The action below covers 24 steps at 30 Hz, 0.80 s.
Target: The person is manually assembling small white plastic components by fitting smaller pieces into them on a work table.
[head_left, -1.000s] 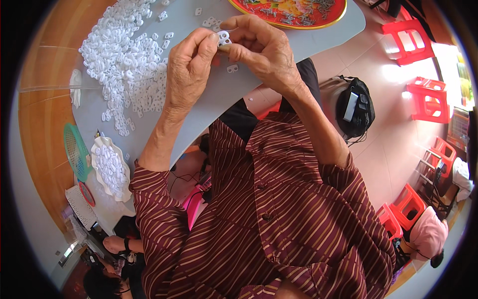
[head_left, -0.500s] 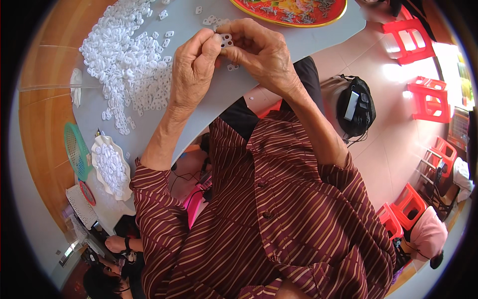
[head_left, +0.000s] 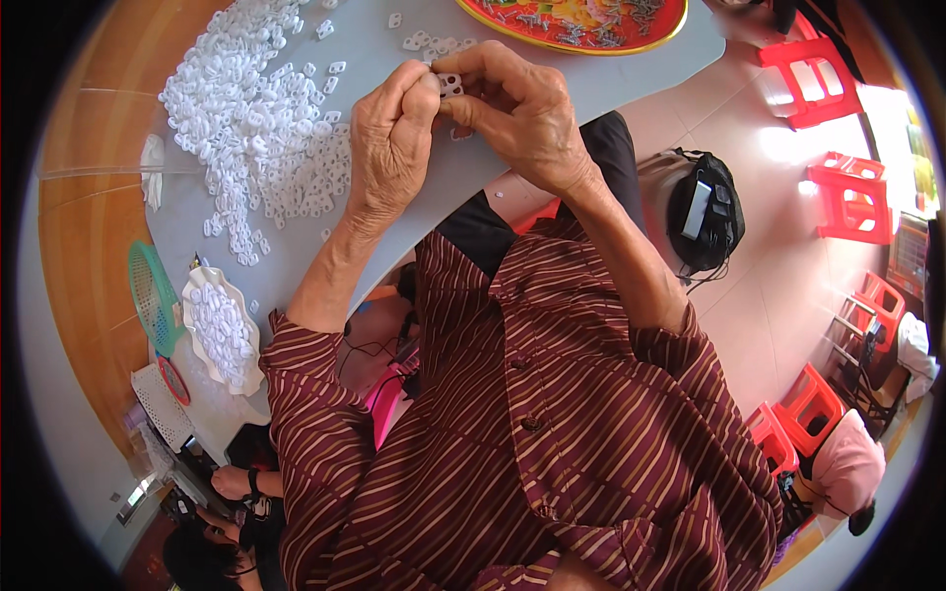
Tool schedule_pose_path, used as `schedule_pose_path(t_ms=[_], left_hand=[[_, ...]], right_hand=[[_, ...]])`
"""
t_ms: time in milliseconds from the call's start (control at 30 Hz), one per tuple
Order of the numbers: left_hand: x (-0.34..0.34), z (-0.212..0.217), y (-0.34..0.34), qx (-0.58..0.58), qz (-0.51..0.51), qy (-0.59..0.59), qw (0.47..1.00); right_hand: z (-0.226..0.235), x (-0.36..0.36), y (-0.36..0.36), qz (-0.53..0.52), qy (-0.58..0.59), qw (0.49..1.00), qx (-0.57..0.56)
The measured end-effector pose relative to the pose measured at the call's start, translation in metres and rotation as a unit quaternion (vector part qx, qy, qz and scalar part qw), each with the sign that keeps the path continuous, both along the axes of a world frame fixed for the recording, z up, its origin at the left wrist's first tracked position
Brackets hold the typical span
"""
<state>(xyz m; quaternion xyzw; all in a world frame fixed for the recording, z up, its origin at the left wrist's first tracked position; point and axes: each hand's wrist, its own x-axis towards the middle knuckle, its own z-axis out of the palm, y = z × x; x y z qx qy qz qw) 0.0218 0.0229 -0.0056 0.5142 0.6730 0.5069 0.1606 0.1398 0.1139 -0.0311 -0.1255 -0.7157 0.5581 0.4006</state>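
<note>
Above the table, both my hands meet at a small white plastic piece with holes (head_left: 449, 85). My left hand (head_left: 392, 133) is closed, its thumb and finger pinching the piece's left side. From the right, my right hand (head_left: 522, 113) grips the same piece between thumb and fingers. Part of it is covered by fingertips. Beyond my hands lie several similar white pieces (head_left: 419, 40). To the left spreads a big heap of small white plastic pieces (head_left: 246, 118). A red tray (head_left: 473, 12) with small grey metal pins (head_left: 591, 34) stands just past my right hand.
On the grey table (head_left: 379, 231), a white scalloped dish (head_left: 251, 379) of white pieces sits at the left beside a green basket (head_left: 153, 295). A black mesh bag (head_left: 705, 212) lies on the floor at right, near red stools (head_left: 813, 84). Another person's hand (head_left: 232, 483) shows at lower left.
My hands have shifted very slightly, and the white piece between them is tilted a little differently. The other person's hand at lower left moved slightly. The heap and tray stay put.
</note>
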Motion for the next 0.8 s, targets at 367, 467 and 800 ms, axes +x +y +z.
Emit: schedule_pose_path(t_ms=[367,467,800], left_hand=[[-0.004,-0.016,0.002,0.062,-0.009,0.055,0.997],[-0.004,-0.012,0.002,0.036,-0.011,0.038,0.999],[0.001,-0.010,0.000,0.048,-0.033,0.020,0.998]], right_hand=[[-0.003,-0.002,-0.003,-0.028,-0.006,0.999,0.025],[-0.003,-0.001,-0.004,-0.033,-0.002,0.999,0.031],[-0.006,0.001,-0.005,-0.036,0.001,0.999,0.039]])
